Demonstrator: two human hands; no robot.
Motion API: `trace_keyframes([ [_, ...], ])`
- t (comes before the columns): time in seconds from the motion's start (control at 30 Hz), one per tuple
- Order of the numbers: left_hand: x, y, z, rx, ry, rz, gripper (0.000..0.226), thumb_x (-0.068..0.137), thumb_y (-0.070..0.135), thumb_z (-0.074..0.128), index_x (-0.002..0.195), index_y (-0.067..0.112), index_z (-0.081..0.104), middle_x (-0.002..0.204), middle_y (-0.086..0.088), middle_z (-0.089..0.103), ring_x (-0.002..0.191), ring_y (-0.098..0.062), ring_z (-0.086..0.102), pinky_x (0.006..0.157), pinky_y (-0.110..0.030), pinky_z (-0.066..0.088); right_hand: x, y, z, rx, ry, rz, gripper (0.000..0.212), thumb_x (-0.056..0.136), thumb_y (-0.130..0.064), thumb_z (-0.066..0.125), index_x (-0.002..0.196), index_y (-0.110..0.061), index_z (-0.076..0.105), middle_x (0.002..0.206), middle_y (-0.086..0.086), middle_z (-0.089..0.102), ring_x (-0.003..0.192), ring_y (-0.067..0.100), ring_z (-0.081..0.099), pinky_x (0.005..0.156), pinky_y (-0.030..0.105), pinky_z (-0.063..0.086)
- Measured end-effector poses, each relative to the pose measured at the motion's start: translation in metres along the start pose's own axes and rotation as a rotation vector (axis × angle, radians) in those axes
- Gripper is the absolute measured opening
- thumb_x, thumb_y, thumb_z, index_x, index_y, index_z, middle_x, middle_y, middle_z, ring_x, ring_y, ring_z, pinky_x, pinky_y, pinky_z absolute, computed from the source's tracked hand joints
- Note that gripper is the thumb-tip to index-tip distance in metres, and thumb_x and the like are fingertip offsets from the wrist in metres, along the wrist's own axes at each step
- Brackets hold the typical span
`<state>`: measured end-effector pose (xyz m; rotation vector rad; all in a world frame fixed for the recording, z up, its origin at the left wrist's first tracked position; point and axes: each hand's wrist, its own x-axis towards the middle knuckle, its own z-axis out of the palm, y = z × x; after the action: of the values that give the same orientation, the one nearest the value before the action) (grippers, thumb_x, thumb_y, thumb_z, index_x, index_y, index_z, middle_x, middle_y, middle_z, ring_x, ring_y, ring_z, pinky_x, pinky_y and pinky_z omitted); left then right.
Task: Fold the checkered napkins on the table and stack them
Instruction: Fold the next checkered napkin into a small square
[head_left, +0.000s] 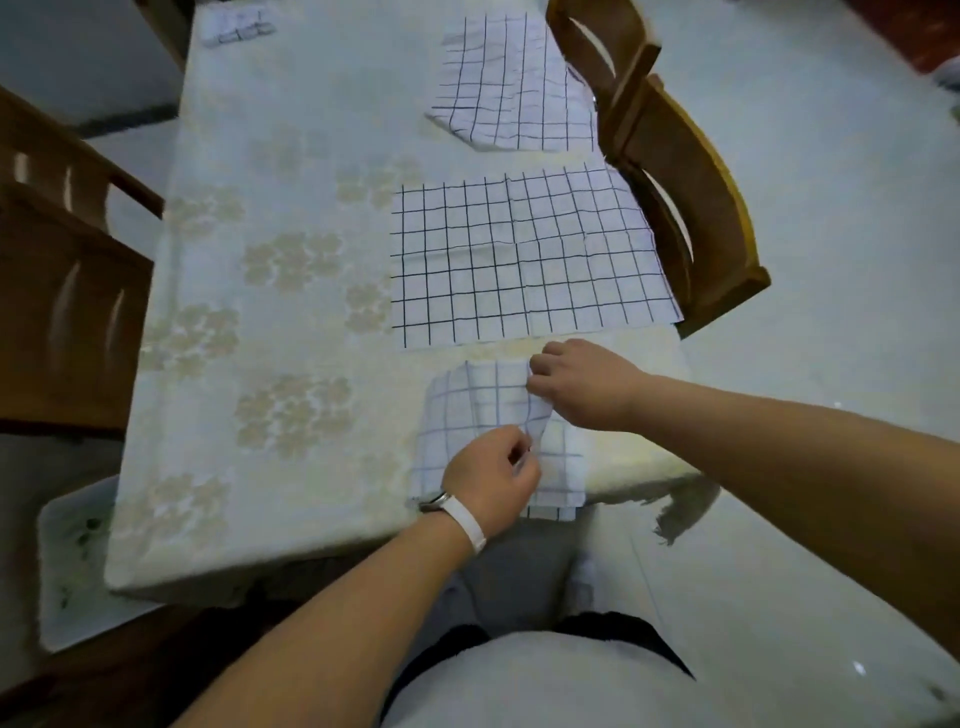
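Three thin white cloth napkins with a dark grid lie in a row down the right side of the table. The far napkin (514, 88) is rumpled, with its near left corner turned under. The middle napkin (519, 265) is spread flat and square, marked by faint creases, its right edge reaching the table edge. The near napkin (467, 410) lies at the near edge of the table, partly folded over itself into a narrow, wrinkled shape, its lower end hanging slightly off the edge. The left hand (491, 478), with a white band on the wrist, is knuckles-up over the lower middle of this napkin, its grip clamped on a raised fold of cloth between thumb and curled fingers. The right hand (582, 384) comes in from the right with the forearm stretched across the table corner; its grip, fingers curled, pinches the napkin's upper right edge. The table (270, 171) is covered with a cream cloth with a pale flower pattern. Brown wooden chairs stand at the right (675, 171) and at the left (62, 291), on a pale, glossy floor (831, 208).
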<state>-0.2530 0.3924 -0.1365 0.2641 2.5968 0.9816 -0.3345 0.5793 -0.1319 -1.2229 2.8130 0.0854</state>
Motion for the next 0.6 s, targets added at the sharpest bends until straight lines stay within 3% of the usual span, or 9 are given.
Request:
trace_keyframes([
  [0.17, 0.011, 0.002, 0.033, 0.081, -0.054, -0.013, 0.018, 0.088, 0.032, 0.052, 0.073, 0.021, 0.052, 0.068, 0.004, 0.054, 0.065, -0.016, 0.052, 0.059, -0.037, 0.048, -0.027, 0.01, 0.03, -0.004, -0.048, 0.031, 0.016, 0.079, -0.011, 0.068, 0.095, -0.012, 0.065, 0.09, 0.008, 0.06, 0.077, 0.024, 0.05, 0.063, 0.036, 0.043],
  [0.33, 0.022, 0.002, 0.064, 0.177, -0.109, -0.046, 0.022, 0.087, 0.034, 0.05, 0.069, 0.022, 0.046, 0.068, 0.003, 0.052, 0.066, -0.02, 0.051, 0.056, -0.035, 0.043, -0.04, 0.02, 0.059, 0.028, -0.044, 0.027, 0.018, 0.07, -0.009, 0.072, 0.087, -0.011, 0.065, 0.082, 0.009, 0.057, 0.071, 0.026, 0.051, 0.056, 0.034, 0.041],
  [0.6, 0.024, 0.002, 0.097, 0.365, -0.153, -0.107, 0.018, 0.087, 0.034, 0.049, 0.074, 0.021, 0.05, 0.083, -0.001, 0.061, 0.082, -0.025, 0.057, 0.063, -0.035, 0.042, -0.049, 0.024, 0.09, 0.129, -0.039, 0.001, 0.025, 0.064, -0.006, 0.077, 0.084, -0.011, 0.063, 0.079, 0.009, 0.057, 0.069, 0.028, 0.052, 0.054, 0.035, 0.04],
])
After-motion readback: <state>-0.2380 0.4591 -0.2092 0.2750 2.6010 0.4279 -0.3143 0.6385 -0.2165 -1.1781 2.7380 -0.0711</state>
